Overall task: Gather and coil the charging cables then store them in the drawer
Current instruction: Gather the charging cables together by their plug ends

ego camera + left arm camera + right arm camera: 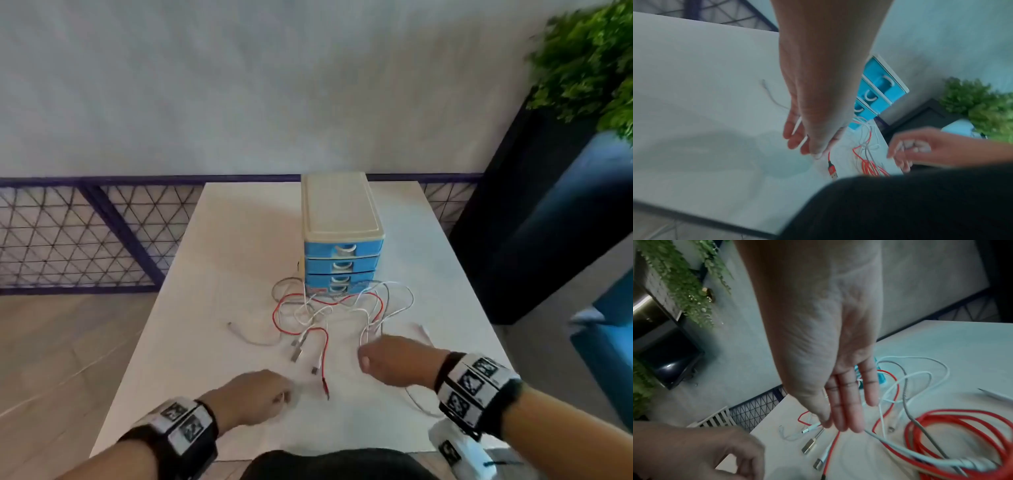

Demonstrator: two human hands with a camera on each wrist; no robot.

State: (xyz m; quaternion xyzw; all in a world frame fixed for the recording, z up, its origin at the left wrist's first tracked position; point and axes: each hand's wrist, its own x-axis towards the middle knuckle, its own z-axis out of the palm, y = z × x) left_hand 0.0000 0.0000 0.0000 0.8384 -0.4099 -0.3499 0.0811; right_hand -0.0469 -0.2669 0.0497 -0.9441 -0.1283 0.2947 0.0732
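Observation:
Several charging cables lie tangled on the white table (239, 240) in front of a small drawer unit (342, 260) with blue drawers, all pushed in. A red cable (326, 346) ends in a plug (832, 169) near my left hand (260, 394). White cables (310, 318) and a grey braided cable (277, 287) cross it. My left hand hangs loosely just above the table, with nothing plainly held. My right hand (394, 359) hovers over the cables' right side with its fingers (846, 410) straight. Red loops (941, 413) lie beneath it.
A mesh railing (68, 240) runs behind the table. A black planter (534, 240) with green foliage (589, 68) stands to the right, beside blue seating (609, 308). A white device (459, 452) sits at the near right corner. My dark-clothed lap is at the table's near edge.

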